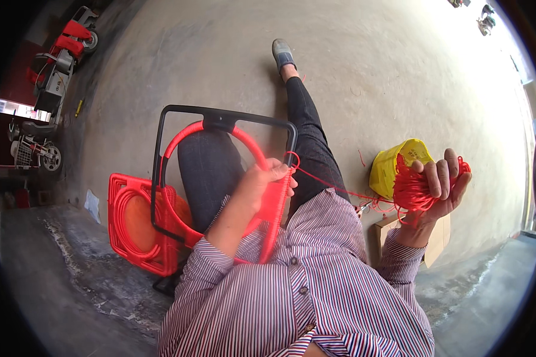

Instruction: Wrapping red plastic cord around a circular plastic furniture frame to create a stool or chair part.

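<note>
Cord [412,189] sits bunched in the right hand [441,189], its fingers curled around the bundle. One strand runs across the lap to a small loop at the right side of a black frame [250,115], just above the left hand [274,175]. That hand's thumb and fingers grip the frame's side, wound red below them. The frame, with a red ring [187,132] inside, stands tilted over the left thigh [203,160]. A yellow bucket [382,174] stands near the right hand, beside a box [438,237].
</note>
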A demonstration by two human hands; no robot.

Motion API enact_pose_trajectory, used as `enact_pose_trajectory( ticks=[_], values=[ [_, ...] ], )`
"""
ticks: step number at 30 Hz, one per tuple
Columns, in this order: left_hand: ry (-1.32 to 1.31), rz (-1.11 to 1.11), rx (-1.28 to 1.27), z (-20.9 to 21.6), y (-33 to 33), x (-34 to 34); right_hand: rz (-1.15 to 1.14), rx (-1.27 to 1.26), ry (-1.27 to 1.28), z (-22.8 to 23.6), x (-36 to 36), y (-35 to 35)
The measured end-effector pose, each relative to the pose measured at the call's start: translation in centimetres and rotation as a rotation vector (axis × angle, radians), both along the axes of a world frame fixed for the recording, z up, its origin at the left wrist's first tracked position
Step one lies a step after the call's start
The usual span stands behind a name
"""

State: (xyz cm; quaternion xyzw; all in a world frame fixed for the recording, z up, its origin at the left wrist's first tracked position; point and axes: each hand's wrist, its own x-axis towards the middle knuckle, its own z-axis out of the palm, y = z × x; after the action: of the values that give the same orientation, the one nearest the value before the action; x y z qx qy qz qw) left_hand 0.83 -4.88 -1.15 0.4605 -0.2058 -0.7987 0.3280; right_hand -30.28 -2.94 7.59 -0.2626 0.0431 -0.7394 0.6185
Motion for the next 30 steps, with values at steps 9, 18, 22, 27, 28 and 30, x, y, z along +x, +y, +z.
enact_pose_trajectory(
  ticks=[9, 18, 22, 27, 28, 30],
  values=[
    [0.053, -0.023, -0.026, -0.5, 0.5, -0.4, 0.317, 0.502, 0.945, -8.7, 9.8, -0.4],
    [0.075, 0.026, -0.044, 0.7, 0.8, -1.0, 0.379, 0.372, 0.841, -5.9, 9.2, 1.3],
    [0.070, 0.043, -0.071, -0.2, 1.1, -0.8, 0.468, 0.251, 0.894, -5.5, 10.9, 3.5],
    [0.094, 0.044, -0.091, -1.0, 1.3, -1.3, 0.442, 0.247, 0.874, -5.1, 10.5, 4.3],
    [0.110, 0.050, -0.104, -0.9, 1.3, -1.6, 0.449, 0.206, 0.892, -5.0, 10.3, 4.6],
    [0.113, 0.057, -0.083, -0.7, 1.6, -1.8, 0.459, 0.252, 0.894, -4.9, 9.8, 5.1]
  ],
)
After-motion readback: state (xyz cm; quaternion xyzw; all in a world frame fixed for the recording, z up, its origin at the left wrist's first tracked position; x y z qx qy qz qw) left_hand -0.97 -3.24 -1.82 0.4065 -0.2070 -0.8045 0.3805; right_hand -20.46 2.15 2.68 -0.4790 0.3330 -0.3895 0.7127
